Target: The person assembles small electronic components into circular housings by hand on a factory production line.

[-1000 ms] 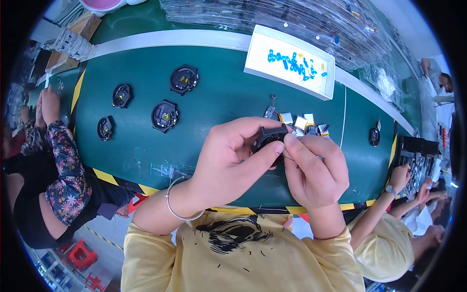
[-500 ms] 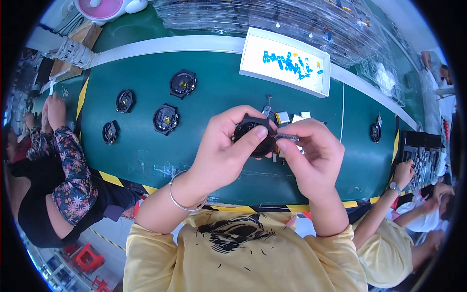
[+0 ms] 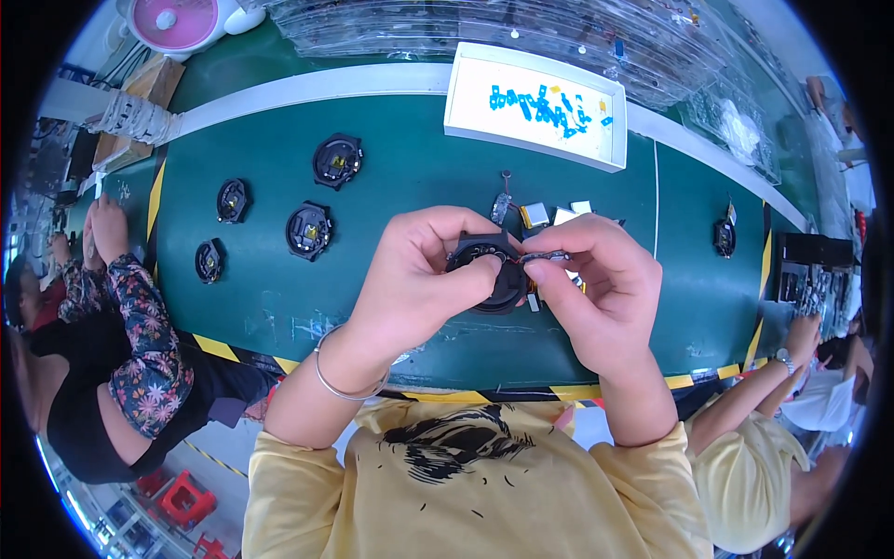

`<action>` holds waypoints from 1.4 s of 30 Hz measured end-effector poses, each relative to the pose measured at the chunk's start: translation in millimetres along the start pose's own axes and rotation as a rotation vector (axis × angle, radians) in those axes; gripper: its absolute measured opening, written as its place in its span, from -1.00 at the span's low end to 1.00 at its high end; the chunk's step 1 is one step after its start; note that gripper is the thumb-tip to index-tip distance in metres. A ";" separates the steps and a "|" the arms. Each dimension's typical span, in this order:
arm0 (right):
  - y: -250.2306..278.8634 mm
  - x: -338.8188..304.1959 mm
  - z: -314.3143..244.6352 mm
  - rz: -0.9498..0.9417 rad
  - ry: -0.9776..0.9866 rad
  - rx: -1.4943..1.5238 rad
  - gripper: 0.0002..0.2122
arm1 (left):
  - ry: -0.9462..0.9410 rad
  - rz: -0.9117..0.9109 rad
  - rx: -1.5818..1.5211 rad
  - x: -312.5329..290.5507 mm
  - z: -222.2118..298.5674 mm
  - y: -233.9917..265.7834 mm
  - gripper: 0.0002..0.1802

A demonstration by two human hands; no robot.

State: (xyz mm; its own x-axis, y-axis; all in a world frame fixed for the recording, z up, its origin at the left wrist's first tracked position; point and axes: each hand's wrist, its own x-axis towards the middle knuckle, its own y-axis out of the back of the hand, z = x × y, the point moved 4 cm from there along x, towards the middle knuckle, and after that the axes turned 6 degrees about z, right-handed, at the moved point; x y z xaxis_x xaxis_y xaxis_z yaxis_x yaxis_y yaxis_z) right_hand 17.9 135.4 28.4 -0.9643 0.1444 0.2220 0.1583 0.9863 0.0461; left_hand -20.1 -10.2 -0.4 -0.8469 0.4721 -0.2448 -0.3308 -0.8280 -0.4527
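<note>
My left hand (image 3: pixel 414 270) grips a round black watch case (image 3: pixel 498 293), its thumb pressed into the open inside. Close by at the case's right edge, my right hand (image 3: pixel 610 293) pinches a small, narrow circuit board (image 3: pixel 548 256) between thumb and forefinger. Thin wires seem to run between board and case, partly covered by my fingers. Just beyond my hands lie a silver battery pack (image 3: pixel 535 216) with a yellow edge and a small grey part with a wire (image 3: pixel 502 205). More small parts are half hidden behind my right hand.
Similar black cases (image 3: pixel 336 160) lie on the green mat at left; another (image 3: pixel 724 238) sits far right. A white tray (image 3: pixel 470 114) holds small blue pieces. Clear plastic trays (image 3: pixel 559 35) are stacked behind. Co-workers' arms show at left (image 3: pixel 149 373) and right (image 3: pixel 745 401).
The watch case has tilted so more of its inside shows, and my left thumb has moved toward its upper inner edge. My right hand still pinches the board. The whole view has shifted slightly.
</note>
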 end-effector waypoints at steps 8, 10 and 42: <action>0.2 3.9 -4.6 -0.026 0.032 -0.028 -0.85 | 0.076 -0.063 -0.033 2.2 3.8 -1.8 -0.94; -0.4 3.6 -1.7 -0.041 0.004 -0.016 -0.84 | 0.073 -0.068 -0.079 3.5 1.6 -0.5 -0.96; 12.0 7.8 25.6 -0.236 -0.283 0.066 -0.85 | 0.128 0.034 0.280 -1.9 -2.8 -8.5 -0.88</action>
State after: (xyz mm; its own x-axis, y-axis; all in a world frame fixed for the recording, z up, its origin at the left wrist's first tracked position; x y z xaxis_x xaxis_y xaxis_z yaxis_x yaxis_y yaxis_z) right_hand 6.8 150.4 5.7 -0.9946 -0.0802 -0.0653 -0.0803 0.9968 -0.0011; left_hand -14.5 -3.3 1.5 -0.8059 0.4622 -0.3700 -0.4200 -0.8868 -0.1931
